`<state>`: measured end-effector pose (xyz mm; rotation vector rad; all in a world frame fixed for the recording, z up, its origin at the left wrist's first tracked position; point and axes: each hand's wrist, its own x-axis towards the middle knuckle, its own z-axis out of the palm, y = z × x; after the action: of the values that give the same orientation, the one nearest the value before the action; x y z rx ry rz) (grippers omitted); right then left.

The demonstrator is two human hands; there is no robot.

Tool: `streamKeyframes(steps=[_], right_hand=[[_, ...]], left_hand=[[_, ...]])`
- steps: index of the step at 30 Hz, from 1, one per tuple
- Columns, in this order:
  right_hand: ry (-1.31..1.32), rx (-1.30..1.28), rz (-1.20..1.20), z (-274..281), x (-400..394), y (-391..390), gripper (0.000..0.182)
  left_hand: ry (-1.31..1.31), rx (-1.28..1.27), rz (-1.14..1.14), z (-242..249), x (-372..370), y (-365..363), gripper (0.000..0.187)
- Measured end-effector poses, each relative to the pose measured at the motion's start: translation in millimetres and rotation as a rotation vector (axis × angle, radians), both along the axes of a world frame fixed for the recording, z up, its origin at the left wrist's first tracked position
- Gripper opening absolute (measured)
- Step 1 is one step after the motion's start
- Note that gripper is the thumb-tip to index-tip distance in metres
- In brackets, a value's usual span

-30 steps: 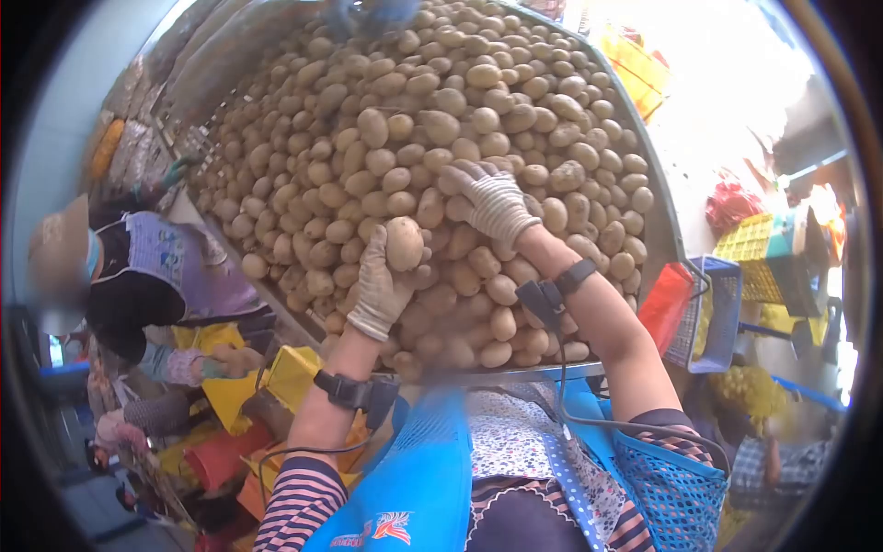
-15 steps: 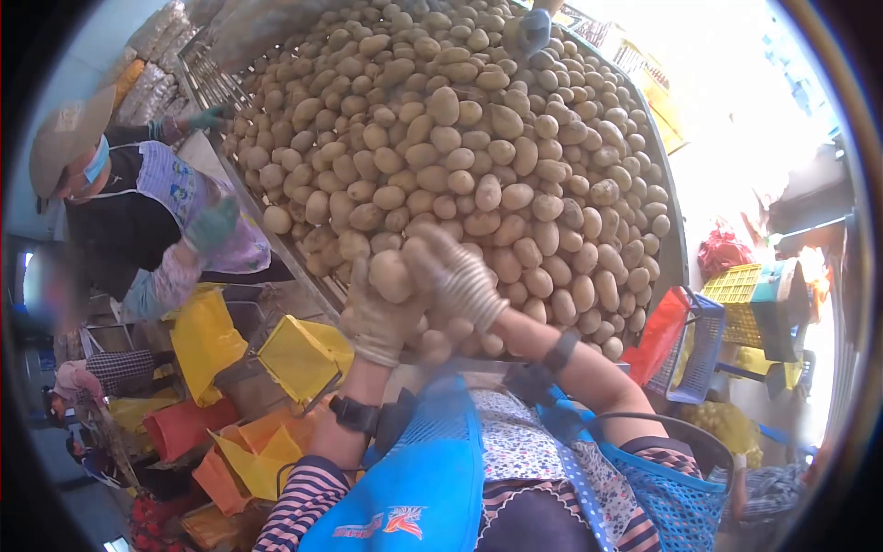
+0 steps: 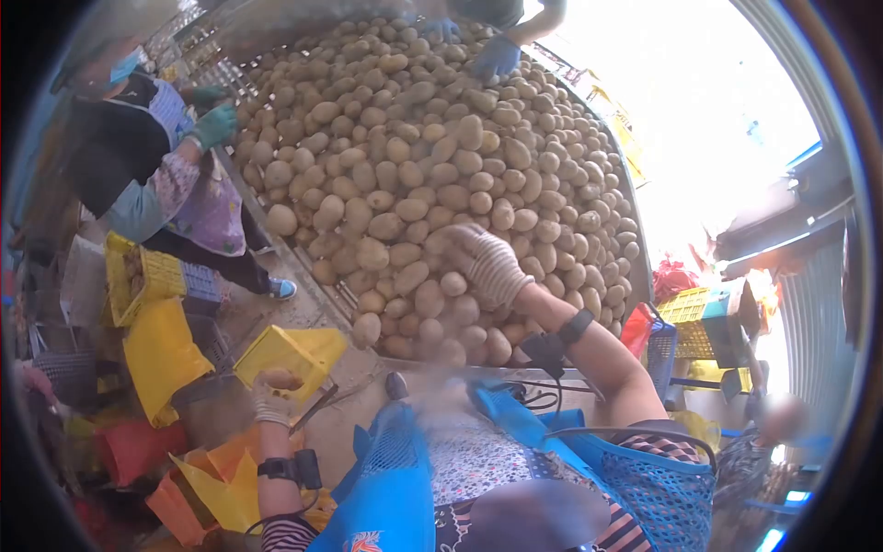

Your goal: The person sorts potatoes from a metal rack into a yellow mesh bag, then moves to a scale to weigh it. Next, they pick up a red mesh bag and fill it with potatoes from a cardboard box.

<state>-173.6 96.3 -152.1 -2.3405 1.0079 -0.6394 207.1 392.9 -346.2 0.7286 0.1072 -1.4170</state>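
Gloved fingers (image 3: 276, 391) of the left hand (image 3: 273, 396) are cupping a firm, rounded potato (image 3: 280, 378) low beside the yellow bin (image 3: 290, 354), while the right hand (image 3: 487, 262) is resting spread, gripping nothing, on the potato pile (image 3: 441, 166).

Knit work gloves, striped sleeves, blue apron (image 3: 386, 488)

A metal sorting table (image 3: 644, 276) carries a deep heap of potatoes (image 3: 423, 166) reaching its rim.

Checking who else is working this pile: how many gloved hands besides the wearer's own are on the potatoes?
3: a green glove at the pile's left edge, one blue glove at the top, and another blue one just left of it. More may be hidden beyond the frame.
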Motion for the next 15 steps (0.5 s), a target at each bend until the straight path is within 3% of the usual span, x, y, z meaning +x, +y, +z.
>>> streamKeyframes(steps=[1,2,4,5,7,11,13,15], right_hand=[[-0.011,-0.078,-0.095,4.5,-13.5,-16.6,0.03],[-0.033,-0.251,-0.169,-17.5,-27.8,-50.1,0.032],[0.239,-0.21,-0.288,-5.7,-53.7,-101.0,0.045],[0.385,-0.258,-0.367,-4.1,-61.3,-123.2,0.05],[0.358,-0.252,-0.406,-10.3,-66.7,-167.5,0.052],[0.329,-0.137,-0.447,-29.8,-59.0,-201.6,0.049],[0.385,-0.114,-0.507,-34.8,-59.9,-205.4,0.057],[0.263,-0.096,-0.427,-33.5,-69.8,-203.3,0.056]], left_hand=[[-0.109,0.431,0.208,11.9,-0.4,-12.8,0.045],[-0.106,0.417,0.195,34.8,-8.7,-34.2,0.045],[-0.786,0.652,0.384,85.7,-44.2,-87.9,0.04],[-0.79,0.649,0.393,98.0,-59.1,-113.7,0.04],[-0.998,0.265,0.222,123.8,-87.8,-174.3,0.037],[-1.097,-0.05,-0.063,184.9,-185.8,-318.0,0.038],[-1.291,-0.201,-0.166,168.1,-219.1,-400.8,0.042],[-1.584,-0.126,-0.236,162.2,-254.6,-461.8,0.056]])
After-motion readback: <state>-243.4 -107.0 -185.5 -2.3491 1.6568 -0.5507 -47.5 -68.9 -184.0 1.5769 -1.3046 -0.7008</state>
